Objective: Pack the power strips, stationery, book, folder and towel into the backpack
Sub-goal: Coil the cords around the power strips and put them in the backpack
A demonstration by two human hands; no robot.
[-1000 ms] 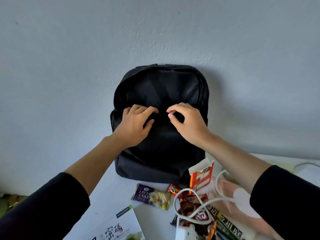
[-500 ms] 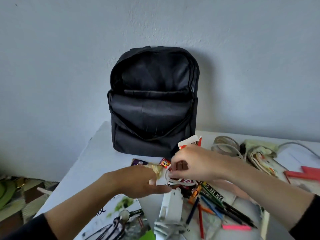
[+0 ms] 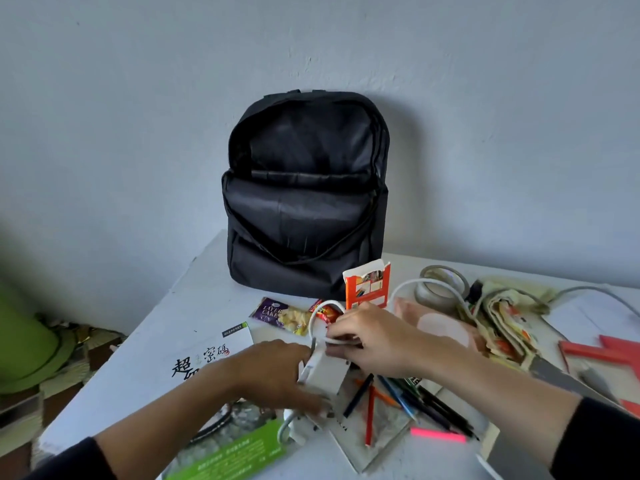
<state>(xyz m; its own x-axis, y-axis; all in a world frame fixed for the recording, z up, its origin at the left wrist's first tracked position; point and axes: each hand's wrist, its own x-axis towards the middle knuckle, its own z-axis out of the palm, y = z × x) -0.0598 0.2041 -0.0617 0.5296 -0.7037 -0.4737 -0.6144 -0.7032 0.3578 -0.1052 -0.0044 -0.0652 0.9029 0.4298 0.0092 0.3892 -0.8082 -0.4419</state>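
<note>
Plainly, the white table (image 3: 207, 292) has bare room along its left edge and a narrow strip in front of the black backpack (image 3: 304, 216). The backpack stands upright against the wall at the table's far edge, its main compartment unzipped and gaping. A book (image 3: 207, 355) with Chinese characters on its cover lies front left. Just right of it, the left hand (image 3: 273, 372) wraps around the white power strip (image 3: 327, 370). The right hand (image 3: 374, 341), just behind the strip, pinches its looped white cord (image 3: 313, 318). Between the hands and the backpack lies a snack packet (image 3: 282, 315) reading "LAYER CAKE".
</note>
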